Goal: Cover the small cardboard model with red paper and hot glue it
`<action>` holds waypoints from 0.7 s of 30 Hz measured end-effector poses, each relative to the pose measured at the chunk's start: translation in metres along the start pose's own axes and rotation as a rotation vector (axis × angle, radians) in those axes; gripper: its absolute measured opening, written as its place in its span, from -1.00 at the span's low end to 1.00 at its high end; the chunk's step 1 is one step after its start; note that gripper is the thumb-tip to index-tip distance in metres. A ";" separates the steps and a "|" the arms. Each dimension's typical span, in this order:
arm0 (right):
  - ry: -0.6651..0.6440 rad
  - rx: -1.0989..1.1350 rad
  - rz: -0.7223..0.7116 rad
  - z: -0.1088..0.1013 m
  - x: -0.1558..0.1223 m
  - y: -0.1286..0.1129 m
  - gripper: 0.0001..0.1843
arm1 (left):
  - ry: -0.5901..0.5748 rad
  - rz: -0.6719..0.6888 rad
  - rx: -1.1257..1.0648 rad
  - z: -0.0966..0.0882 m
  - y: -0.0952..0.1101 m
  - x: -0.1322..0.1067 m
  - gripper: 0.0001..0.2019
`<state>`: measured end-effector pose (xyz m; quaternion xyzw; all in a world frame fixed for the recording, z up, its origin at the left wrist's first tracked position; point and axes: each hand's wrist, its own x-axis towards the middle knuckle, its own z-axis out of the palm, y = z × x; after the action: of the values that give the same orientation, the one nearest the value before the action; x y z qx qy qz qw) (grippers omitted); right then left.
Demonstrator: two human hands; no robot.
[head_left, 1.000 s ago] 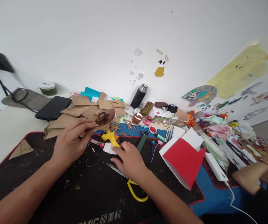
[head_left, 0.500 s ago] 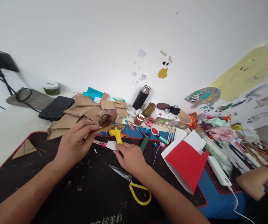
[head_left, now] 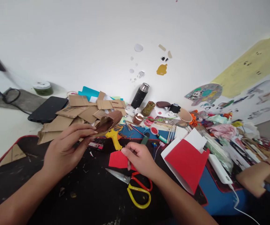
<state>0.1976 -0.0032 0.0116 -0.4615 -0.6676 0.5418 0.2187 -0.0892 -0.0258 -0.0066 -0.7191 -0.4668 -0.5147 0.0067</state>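
My left hand (head_left: 70,145) pinches the edge of a brown, curled cardboard piece (head_left: 108,122) and holds it up over the mat. Between the thumb and fingers of my right hand (head_left: 140,157) is a small piece of red corrugated paper (head_left: 118,159), its ribbed face turned up. Just beyond that hand lies a yellow glue gun (head_left: 114,139). Scissors (head_left: 125,179) with one yellow and one red handle rest below the red piece, blades partly apart, pointing left.
Cardboard scraps (head_left: 78,114) are heaped at the back left beside a black phone-like device (head_left: 49,109). A black flask (head_left: 140,96) leans by the wall. A red folded sheet (head_left: 187,164) lies to the right. Another person's arm (head_left: 254,176) reaches in at far right.
The piece in my right hand showed a white side before and now shows red ribs. My left hand has moved slightly left, and more of the brown piece shows. The scissors' red handle is now visible.
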 end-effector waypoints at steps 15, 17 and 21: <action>-0.111 0.055 0.080 -0.012 -0.021 0.003 -0.64 | -0.162 0.179 -0.047 0.023 0.013 -0.014 -0.81; -0.093 0.001 0.065 -0.014 -0.024 -0.001 -0.67 | -0.187 0.209 -0.042 0.025 0.014 -0.018 -0.77; -0.078 0.005 0.053 -0.019 -0.027 -0.010 -0.74 | -0.222 0.266 -0.016 0.028 0.012 -0.028 -0.68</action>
<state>0.2213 -0.0160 0.0321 -0.4569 -0.6619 0.5666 0.1791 -0.0616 -0.0372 -0.0351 -0.8272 -0.3611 -0.4303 0.0175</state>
